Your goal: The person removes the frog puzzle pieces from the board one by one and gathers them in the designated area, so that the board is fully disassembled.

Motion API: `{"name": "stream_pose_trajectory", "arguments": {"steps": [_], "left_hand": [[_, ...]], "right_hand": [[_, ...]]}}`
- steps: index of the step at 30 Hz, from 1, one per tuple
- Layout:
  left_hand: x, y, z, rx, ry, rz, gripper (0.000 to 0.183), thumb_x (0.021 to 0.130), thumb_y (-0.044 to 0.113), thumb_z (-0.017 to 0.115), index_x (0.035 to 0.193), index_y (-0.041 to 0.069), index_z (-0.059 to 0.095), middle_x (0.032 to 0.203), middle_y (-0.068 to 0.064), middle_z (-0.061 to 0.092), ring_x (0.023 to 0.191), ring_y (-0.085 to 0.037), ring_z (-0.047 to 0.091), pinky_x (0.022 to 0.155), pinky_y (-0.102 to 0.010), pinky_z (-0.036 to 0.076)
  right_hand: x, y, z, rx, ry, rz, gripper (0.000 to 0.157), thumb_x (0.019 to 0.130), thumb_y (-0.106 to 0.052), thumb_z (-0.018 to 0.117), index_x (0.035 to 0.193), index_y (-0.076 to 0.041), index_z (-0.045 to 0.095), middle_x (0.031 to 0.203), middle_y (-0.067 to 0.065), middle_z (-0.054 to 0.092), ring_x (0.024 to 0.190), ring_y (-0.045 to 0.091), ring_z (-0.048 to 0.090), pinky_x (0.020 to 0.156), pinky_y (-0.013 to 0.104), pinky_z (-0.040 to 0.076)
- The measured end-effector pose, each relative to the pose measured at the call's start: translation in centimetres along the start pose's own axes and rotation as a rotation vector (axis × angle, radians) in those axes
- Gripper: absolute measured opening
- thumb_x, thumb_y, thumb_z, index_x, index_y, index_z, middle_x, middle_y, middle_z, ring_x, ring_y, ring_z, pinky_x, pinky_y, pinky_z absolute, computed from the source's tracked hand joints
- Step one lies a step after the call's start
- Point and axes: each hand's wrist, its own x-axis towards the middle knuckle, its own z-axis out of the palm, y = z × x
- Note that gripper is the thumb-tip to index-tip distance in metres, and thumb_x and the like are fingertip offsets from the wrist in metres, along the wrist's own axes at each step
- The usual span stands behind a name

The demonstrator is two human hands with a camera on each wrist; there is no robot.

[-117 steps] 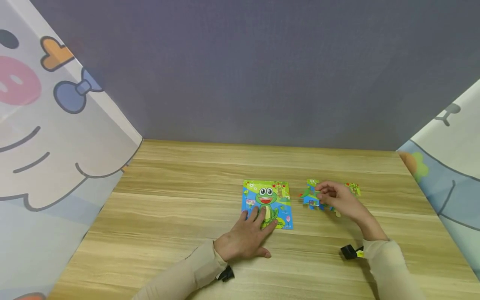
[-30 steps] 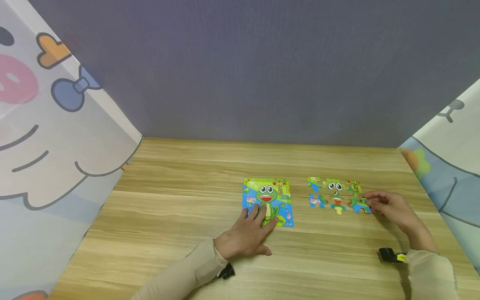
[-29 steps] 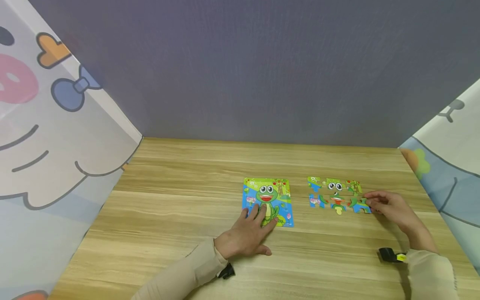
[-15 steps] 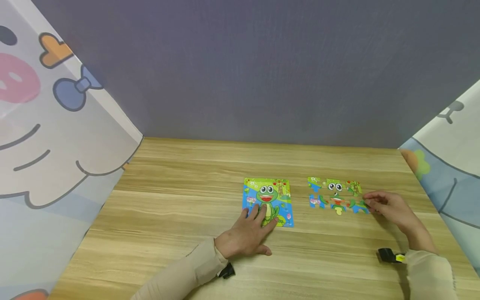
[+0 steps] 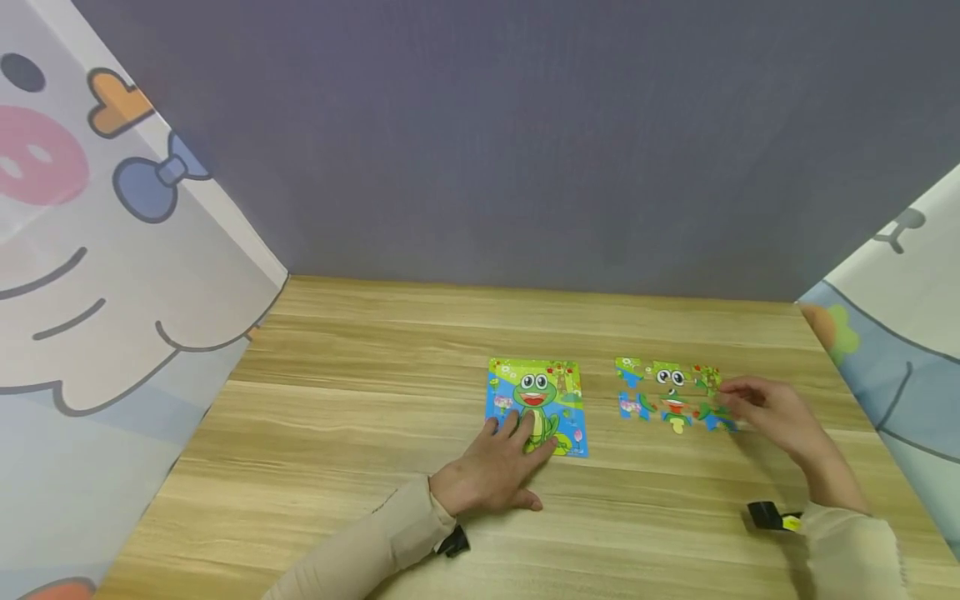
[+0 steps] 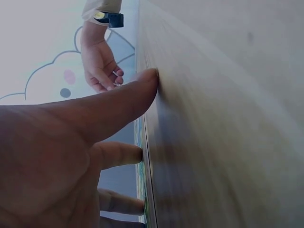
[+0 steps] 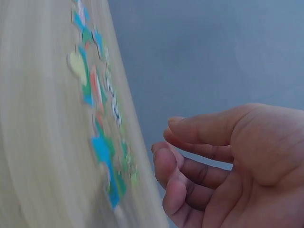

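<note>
My left hand [image 5: 491,479] lies spread over the lower part of a square frog picture puzzle [image 5: 566,417], fingertips on the picture; the left wrist view shows its thumb [image 6: 128,97] near the tabletop. To the right, several loose puzzle pieces are laid in two rows, among them one with the frog's eyes [image 5: 670,377], one with its mouth [image 5: 677,408] and a blue-green one [image 5: 717,418] at the right end. My right hand [image 5: 776,417] hovers beside that last piece. In the right wrist view its fingers are loosely bent, with nothing between them.
A wood-grain table [image 5: 360,417] bears everything. Behind it stands a grey panel [image 5: 525,150], with white cartoon-printed panels [image 5: 135,283] at both sides. Black wrist devices [image 5: 765,515] sit under the sleeves.
Over the last seconds my right hand moved right, and the loose pieces came to lie in two rows. Just now it came off the right-end piece. The left hand stays put.
</note>
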Motion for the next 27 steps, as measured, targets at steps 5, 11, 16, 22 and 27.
{"name": "stream_pose_trajectory", "arguments": {"steps": [5, 11, 16, 22, 27], "left_hand": [[0.0, -0.1, 0.1, 0.003, 0.044, 0.01, 0.077, 0.087, 0.073, 0.056, 0.15, 0.033, 0.036, 0.149, -0.01, 0.041, 0.137, -0.03, 0.042, 0.107, -0.046, 0.043], [0.0, -0.1, 0.1, -0.052, 0.049, 0.012, 0.073, 0.087, 0.069, 0.06, 0.146, 0.033, 0.038, 0.148, -0.011, 0.043, 0.142, -0.038, 0.04, 0.111, -0.052, 0.04], [0.2, -0.2, 0.2, -0.082, 0.06, 0.009, 0.072, 0.086, 0.068, 0.062, 0.146, 0.033, 0.04, 0.148, -0.012, 0.041, 0.142, -0.04, 0.038, 0.112, -0.054, 0.039], [0.2, -0.3, 0.1, -0.125, 0.071, -0.014, 0.08, 0.087, 0.066, 0.063, 0.153, 0.03, 0.034, 0.161, -0.016, 0.028, 0.146, -0.041, 0.033, 0.115, -0.055, 0.036], [-0.1, -0.6, 0.1, -0.145, 0.091, -0.018, 0.082, 0.087, 0.065, 0.063, 0.154, 0.029, 0.033, 0.162, -0.017, 0.025, 0.146, -0.043, 0.033, 0.114, -0.056, 0.038]], "right_hand": [[0.4, -1.7, 0.6, -0.047, 0.0, -0.054, 0.022, 0.098, -0.009, 0.062, 0.113, 0.006, 0.068, 0.088, -0.015, 0.07, 0.073, -0.008, 0.057, 0.058, 0.022, 0.048], [1.1, -4.1, 1.6, -0.059, -0.034, -0.099, 0.021, 0.098, -0.01, 0.063, 0.113, 0.004, 0.069, 0.092, 0.014, 0.074, 0.072, -0.003, 0.061, 0.06, 0.022, 0.049], [1.9, -5.8, 2.8, -0.038, -0.097, -0.094, 0.024, 0.1, -0.012, 0.061, 0.117, 0.004, 0.067, 0.095, 0.017, 0.073, 0.071, 0.007, 0.064, 0.057, 0.024, 0.05], [3.0, -8.0, 4.9, -0.016, -0.14, -0.087, 0.026, 0.099, -0.014, 0.062, 0.117, 0.003, 0.067, 0.097, 0.016, 0.072, 0.076, 0.01, 0.063, 0.061, 0.025, 0.051], [4.1, -9.8, 7.4, -0.023, -0.187, -0.152, 0.02, 0.097, -0.012, 0.065, 0.113, 0.0, 0.07, 0.098, 0.011, 0.074, 0.08, 0.012, 0.064, 0.066, 0.023, 0.051]]}}
